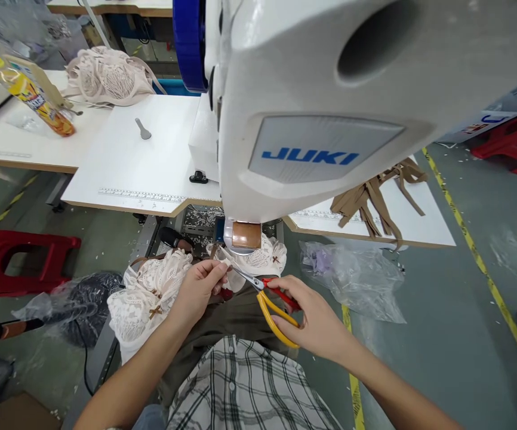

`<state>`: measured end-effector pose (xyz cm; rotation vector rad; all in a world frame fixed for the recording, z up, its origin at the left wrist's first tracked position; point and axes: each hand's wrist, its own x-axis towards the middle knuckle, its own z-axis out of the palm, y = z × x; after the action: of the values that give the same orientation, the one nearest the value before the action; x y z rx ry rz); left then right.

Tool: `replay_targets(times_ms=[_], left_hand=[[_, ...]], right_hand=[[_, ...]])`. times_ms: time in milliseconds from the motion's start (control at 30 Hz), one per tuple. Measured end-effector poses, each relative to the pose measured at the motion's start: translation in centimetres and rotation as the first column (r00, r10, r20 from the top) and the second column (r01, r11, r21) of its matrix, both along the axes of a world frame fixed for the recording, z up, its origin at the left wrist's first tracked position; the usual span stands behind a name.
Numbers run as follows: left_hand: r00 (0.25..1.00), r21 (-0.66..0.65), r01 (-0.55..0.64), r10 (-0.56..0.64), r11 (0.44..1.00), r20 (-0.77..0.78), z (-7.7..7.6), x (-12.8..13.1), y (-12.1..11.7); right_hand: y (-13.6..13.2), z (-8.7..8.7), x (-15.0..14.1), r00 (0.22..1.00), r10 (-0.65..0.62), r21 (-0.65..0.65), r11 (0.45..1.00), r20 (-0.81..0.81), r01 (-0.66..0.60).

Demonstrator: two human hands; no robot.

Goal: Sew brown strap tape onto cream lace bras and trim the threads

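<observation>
In the head view my right hand (310,316) grips a pair of scissors (276,312) with one yellow and one red handle. Their metal blades point up and left, the tips reaching my left hand. My left hand (201,285) pinches the edge of a cream lace garment (265,257) between thumb and fingers, just below the sewing machine head (303,107). More cream lace (151,292) with small brown bows lies bunched left of that hand. The exact spot where the blade tips meet the fabric is too small to make out.
Brown strips (370,203) hang over the right table's edge. A plastic bag (352,278) lies below them. On the left table stand a drink bottle (32,95), a cream garment pile (108,74) and a small grey tool (142,129). A red stool (21,260) is at left.
</observation>
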<state>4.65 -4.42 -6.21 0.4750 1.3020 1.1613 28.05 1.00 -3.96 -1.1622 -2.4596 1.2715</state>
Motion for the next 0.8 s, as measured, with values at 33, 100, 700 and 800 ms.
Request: replay_targets(times_ms=[33, 100, 700, 800], left_hand=[[1.000, -0.002, 0.001, -0.001, 1.000, -0.007, 0.0, 0.0, 0.0], [0.999, -0.007, 0.020, -0.020, 1.000, -0.035, 0.0, 0.0, 0.0], [0.977, -0.032, 0.037, -0.043, 0.999, -0.211, 0.3, 0.9, -0.2], [0.996, -0.021, -0.068, 0.067, 0.997, -0.051, 0.4, 1.2, -0.3]], right_hand=[[0.0, -0.1, 0.0, 1.000, 0.005, 0.001, 1.000, -0.004, -0.005], [0.0, -0.1, 0.0, 1.000, 0.014, -0.008, 1.000, -0.001, -0.014], [-0.3, -0.4, 0.2, 0.999, -0.044, -0.092, 0.995, -0.002, 0.044], [-0.2, -0.6, 2.0, 0.996, -0.088, -0.037, 0.995, 0.020, 0.089]])
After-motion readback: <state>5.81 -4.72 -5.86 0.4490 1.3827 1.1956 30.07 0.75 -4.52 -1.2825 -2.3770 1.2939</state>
